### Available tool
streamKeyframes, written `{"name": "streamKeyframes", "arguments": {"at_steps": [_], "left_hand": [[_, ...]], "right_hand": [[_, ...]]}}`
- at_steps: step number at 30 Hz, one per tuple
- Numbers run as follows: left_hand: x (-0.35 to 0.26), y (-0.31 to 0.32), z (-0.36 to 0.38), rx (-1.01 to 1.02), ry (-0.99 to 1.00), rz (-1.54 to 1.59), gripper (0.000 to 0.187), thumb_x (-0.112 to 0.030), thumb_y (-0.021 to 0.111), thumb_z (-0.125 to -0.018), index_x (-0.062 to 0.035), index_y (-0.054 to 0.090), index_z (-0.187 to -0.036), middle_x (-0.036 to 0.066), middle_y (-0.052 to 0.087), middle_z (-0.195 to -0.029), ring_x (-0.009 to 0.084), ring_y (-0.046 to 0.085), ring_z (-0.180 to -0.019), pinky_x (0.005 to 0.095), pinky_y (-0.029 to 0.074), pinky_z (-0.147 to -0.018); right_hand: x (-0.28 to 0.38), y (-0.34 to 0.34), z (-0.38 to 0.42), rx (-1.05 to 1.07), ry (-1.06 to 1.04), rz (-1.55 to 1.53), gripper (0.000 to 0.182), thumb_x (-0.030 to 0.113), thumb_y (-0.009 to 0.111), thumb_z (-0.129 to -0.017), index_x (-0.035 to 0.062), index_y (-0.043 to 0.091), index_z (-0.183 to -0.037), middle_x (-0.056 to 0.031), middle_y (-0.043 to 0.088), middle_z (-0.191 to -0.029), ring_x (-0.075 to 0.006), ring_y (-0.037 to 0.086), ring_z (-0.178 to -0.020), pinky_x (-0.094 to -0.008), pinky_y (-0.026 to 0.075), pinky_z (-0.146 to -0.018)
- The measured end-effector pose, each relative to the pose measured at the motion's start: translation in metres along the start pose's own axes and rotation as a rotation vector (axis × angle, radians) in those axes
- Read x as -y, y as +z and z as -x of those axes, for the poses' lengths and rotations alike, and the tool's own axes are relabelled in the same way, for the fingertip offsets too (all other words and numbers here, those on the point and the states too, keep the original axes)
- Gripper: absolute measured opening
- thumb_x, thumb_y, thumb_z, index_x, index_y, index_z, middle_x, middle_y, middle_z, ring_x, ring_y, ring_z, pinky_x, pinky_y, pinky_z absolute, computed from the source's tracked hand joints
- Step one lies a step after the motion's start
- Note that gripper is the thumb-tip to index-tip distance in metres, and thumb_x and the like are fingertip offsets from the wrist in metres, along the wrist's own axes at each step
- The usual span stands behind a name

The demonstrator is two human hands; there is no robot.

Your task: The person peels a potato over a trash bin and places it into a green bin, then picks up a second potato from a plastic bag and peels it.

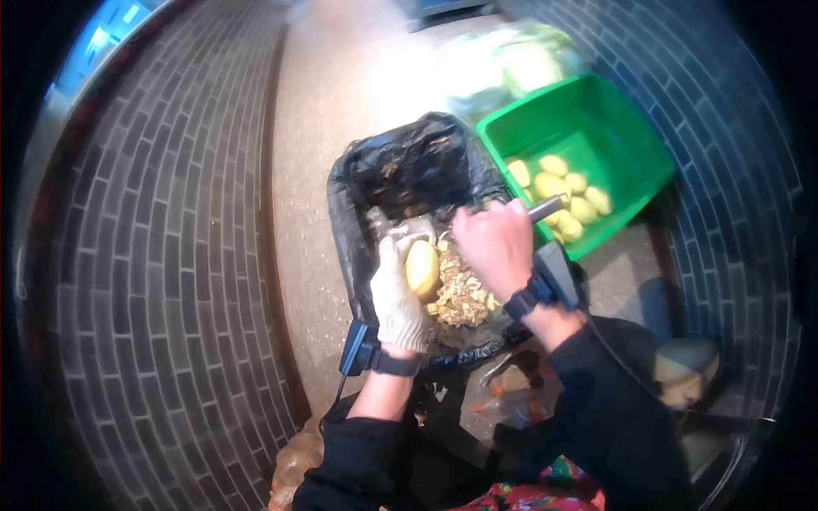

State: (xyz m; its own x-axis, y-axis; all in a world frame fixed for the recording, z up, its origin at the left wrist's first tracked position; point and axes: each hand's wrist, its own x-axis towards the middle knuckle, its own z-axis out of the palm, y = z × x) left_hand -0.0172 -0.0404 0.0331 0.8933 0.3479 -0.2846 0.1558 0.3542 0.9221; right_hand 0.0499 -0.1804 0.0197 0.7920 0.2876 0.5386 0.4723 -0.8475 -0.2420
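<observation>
My left hand (395, 298), in a white knitted glove, is closed round a pale yellow peeled potato (422, 269). My bare right hand (498, 247) is just to its right, fingers wrapped round a tool with a dark cylindrical handle (546, 208). The handle sticks out towards the right; the working end is hidden or blurred. Both hands are over a container lined with a black plastic bag (348, 204). A heap of brown and yellow peelings (464, 296) lies in it, below and between my hands.
A green plastic tub (635, 175) with several peeled potatoes (554, 185) stands to the right of the black-lined container. Behind it is a blurred clear bag with something pale green (528, 68). Brick-patterned walls (170, 221) rise on both sides. A clear plastic bag (511, 400) lies near my body.
</observation>
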Motion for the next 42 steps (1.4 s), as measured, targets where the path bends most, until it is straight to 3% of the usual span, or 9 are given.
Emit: {"name": "streamKeyframes", "arguments": {"at_steps": [2,3,8,11,15,18,24,33,42], "left_hand": [[-0.005,-0.003,0.006,0.1,-0.008,0.115,0.057,-0.055,0.038,-0.103,-0.0073,0.066,-0.114,0.001,0.067,-0.092,0.0107,0.061,-0.069,0.0232,0.048,-0.054],[-0.003,-0.008,0.001,0.08,-0.096,0.166,0.061,-0.058,0.038,-0.101,-0.0055,0.064,-0.118,0.005,0.068,-0.104,0.0169,0.062,-0.091,0.0314,0.05,-0.082],[0.008,-0.002,-0.014,0.016,-0.052,0.194,0.061,-0.053,0.03,-0.106,-0.0037,0.065,-0.115,0.005,0.068,-0.102,0.014,0.063,-0.085,0.0271,0.053,-0.074],[0.006,0.002,-0.008,-0.022,0.107,0.01,0.058,-0.046,0.029,-0.108,-0.0006,0.063,-0.12,0.008,0.068,-0.112,0.0196,0.065,-0.096,0.0309,0.049,-0.091],[0.001,-0.001,-0.007,-0.041,0.286,-0.494,0.057,-0.046,0.03,-0.108,-0.0017,0.064,-0.12,0.008,0.07,-0.107,0.0196,0.066,-0.092,0.0299,0.051,-0.087],[0.005,-0.007,-0.01,-0.012,0.056,-0.283,0.069,-0.056,0.025,-0.105,-0.001,0.066,-0.113,0.009,0.068,-0.105,0.0171,0.063,-0.093,0.0303,0.05,-0.085],[-0.007,-0.014,-0.012,0.163,-0.361,0.407,0.047,-0.052,0.054,-0.097,-0.0092,0.064,-0.115,0.003,0.068,-0.098,0.016,0.065,-0.079,0.0279,0.053,-0.061],[0.018,-0.001,-0.013,0.039,-0.206,0.284,0.06,-0.057,0.04,-0.1,-0.0058,0.064,-0.12,0.009,0.07,-0.113,0.0201,0.066,-0.103,0.0334,0.053,-0.087],[0.024,-0.006,-0.013,-0.029,-0.221,0.369,0.064,-0.062,0.043,-0.097,-0.0041,0.065,-0.114,0.01,0.07,-0.109,0.0217,0.066,-0.099,0.0347,0.053,-0.089]], "right_hand": [[-0.004,0.001,0.0,-0.015,0.134,-0.16,0.048,0.018,0.05,-0.096,0.0092,0.057,-0.05,-0.0106,0.057,-0.053,-0.0303,0.057,-0.062,-0.0439,0.04,-0.069],[0.001,-0.006,-0.002,-0.024,0.115,-0.233,0.048,0.018,0.05,-0.097,0.0086,0.056,-0.05,-0.0115,0.057,-0.054,-0.0315,0.057,-0.063,-0.044,0.04,-0.069],[0.028,-0.022,-0.001,-0.008,0.064,-0.357,0.044,0.017,0.056,-0.092,0.0082,0.059,-0.05,-0.0102,0.059,-0.054,-0.0274,0.059,-0.061,-0.0432,0.041,-0.068],[0.038,-0.018,0.003,-0.128,-0.024,-0.407,0.04,0.013,0.056,-0.092,0.0097,0.056,-0.053,-0.0065,0.057,-0.054,-0.0265,0.053,-0.058,-0.0402,0.038,-0.064],[0.025,-0.007,0.005,-0.153,-0.037,-0.328,0.04,0.014,0.056,-0.093,0.0095,0.057,-0.053,-0.0063,0.058,-0.055,-0.0266,0.054,-0.059,-0.0408,0.039,-0.065],[0.004,-0.001,0.0,-0.109,-0.035,-0.057,0.042,0.016,0.054,-0.094,0.009,0.058,-0.053,-0.0079,0.058,-0.056,-0.0276,0.055,-0.061,-0.0422,0.04,-0.067],[0.01,-0.013,0.0,-0.047,0.125,-0.342,0.046,0.02,0.055,-0.094,0.0085,0.059,-0.049,-0.0113,0.059,-0.054,-0.0295,0.059,-0.061,-0.0443,0.041,-0.067],[0.033,-0.008,0.011,-0.058,0.073,-0.386,0.045,0.017,0.054,-0.094,0.0093,0.058,-0.051,-0.0098,0.057,-0.053,-0.029,0.056,-0.06,-0.0418,0.039,-0.066],[0.043,-0.006,0.018,-0.08,0.033,-0.418,0.039,0.013,0.057,-0.092,0.0095,0.059,-0.053,-0.0075,0.059,-0.056,-0.0273,0.055,-0.061,-0.0408,0.039,-0.067]]}}
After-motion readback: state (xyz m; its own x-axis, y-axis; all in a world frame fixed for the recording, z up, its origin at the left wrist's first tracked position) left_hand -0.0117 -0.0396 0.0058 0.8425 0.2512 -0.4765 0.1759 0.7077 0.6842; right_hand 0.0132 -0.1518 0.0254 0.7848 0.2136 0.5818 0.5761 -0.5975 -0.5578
